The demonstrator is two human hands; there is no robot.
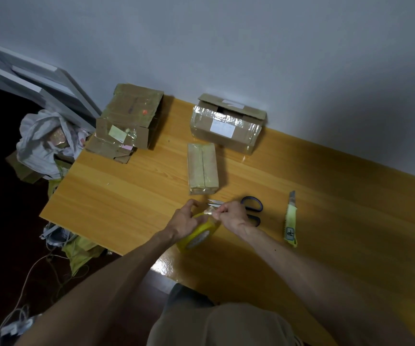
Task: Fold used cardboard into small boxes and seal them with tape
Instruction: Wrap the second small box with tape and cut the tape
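Cardboard stack [126, 121] sits flattened at the worktop's [126, 201] far left corner, open box [226, 128] far middle, 1 small taped box [202, 168] just nearer. Near edge: left hand [184, 221] fingers curl round the yellow tape roll [199, 236], right hand [231, 214] fingers pinch its loose end. Scissors [252, 208] and knife [290, 218] lie right.

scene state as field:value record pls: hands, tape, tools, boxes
left hand: grips tape roll
right hand: pinches the roll's loose end
scissors: flat on table, partly hidden behind right hand
utility knife: flat on table, right of scissors, untouched
small box: closed, glossy tape over it, beyond the hands
large box: by the wall, top flap up
flat cardboard: stacked at far left corner
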